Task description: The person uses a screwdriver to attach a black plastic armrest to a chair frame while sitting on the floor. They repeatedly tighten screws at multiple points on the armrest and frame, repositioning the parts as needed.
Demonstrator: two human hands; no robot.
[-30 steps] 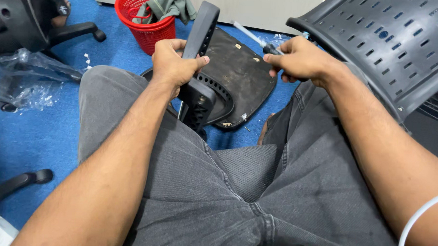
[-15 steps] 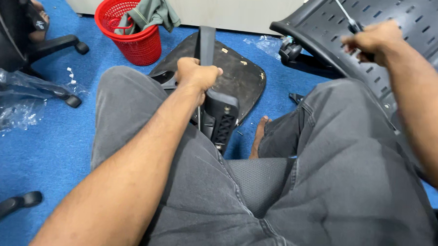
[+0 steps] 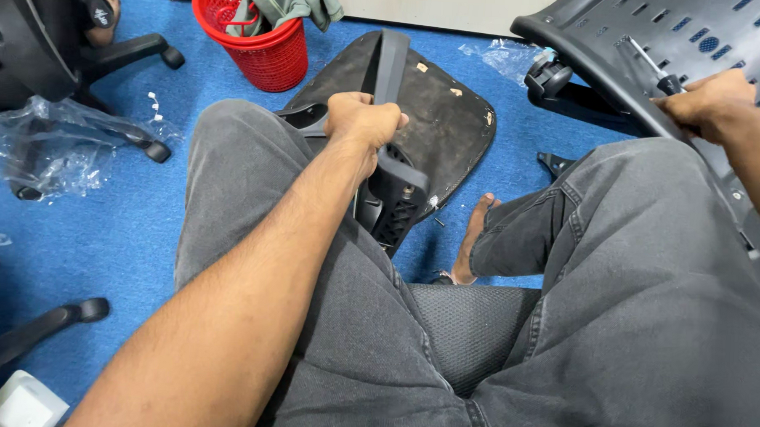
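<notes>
A: Start at the left hand (image 3: pixel 362 124). What is it doing?

B: It is wrapped in a full fist around the black armrest bracket (image 3: pixel 389 113), the upright bar that rises from the chair seat pan (image 3: pixel 438 123). The seat pan stands tilted on the blue floor (image 3: pixel 127 230), its dusty underside toward the camera, leaning against the person's left knee.

A: And the right hand (image 3: pixel 708 103)?

B: It is out at the right edge, fingers curled over the handle of a screwdriver (image 3: pixel 654 70), the shaft pointing up and left. It rests on the perforated black chair back (image 3: pixel 698 39). How tightly the fingers close I cannot tell; the knuckles hide the palm.

A: How would the seat assembly handle?

B: I judge it stiff and fairly heavy: hard moulded plastic with a ribbed bracket low down. The bar gives a firm hold, but the load hangs off to one side, so it would want to swing. Gripping low, near the ribbed joint, should steady it. The plastic looks smooth, maybe a little dusty and slick.

A: What lies around?

B: A red basket (image 3: pixel 264 41) with a greenish cloth (image 3: pixel 291 0) behind the seat, crumpled clear plastic wrap (image 3: pixel 54 147) at the left, and a castor (image 3: pixel 546 76) of a chair base near the perforated back.
</notes>
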